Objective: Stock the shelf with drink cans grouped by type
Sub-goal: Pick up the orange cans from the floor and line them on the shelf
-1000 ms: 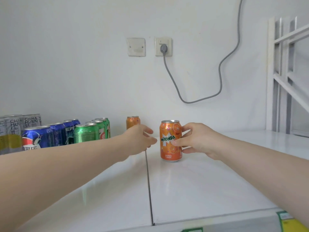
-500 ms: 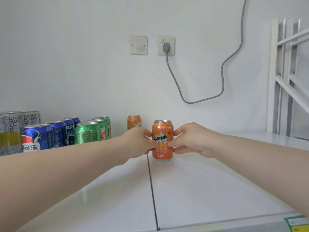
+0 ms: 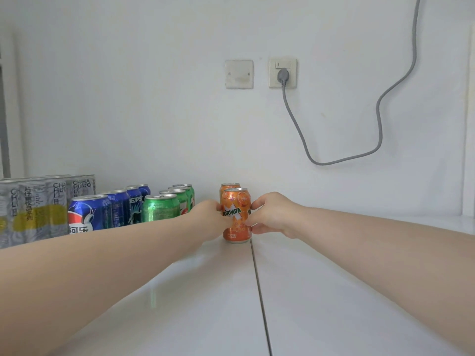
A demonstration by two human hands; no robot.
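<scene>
The white shelf runs from the near edge to the wall, split by a dark seam, and most of its right side is bare. Along its left side the stock is already sorted into rows running back toward the wall: tall grey-and-yellow cans at the far left, then blue Pepsi cans, then green cans. Both forearms reach in from the near corners and meet at one orange Mirinda can, which stands upright on the shelf just left of the seam. Compared with a second ago, this can has travelled leftward and back: it was standing alone to the right of the seam, held by the right hand only, with the left hand hovering near; now it sits directly in front of the second orange can by the wall, hiding most of it. The left hand presses its fingertips on the can's left side and the right hand curls its fingers against the right side, so the can is pinched between them. That shift starts an orange row beside the green one, so I judge this placement nearly finished, needing only a small squaring-up and release. Whether the two orange cans touch cannot be told.
</scene>
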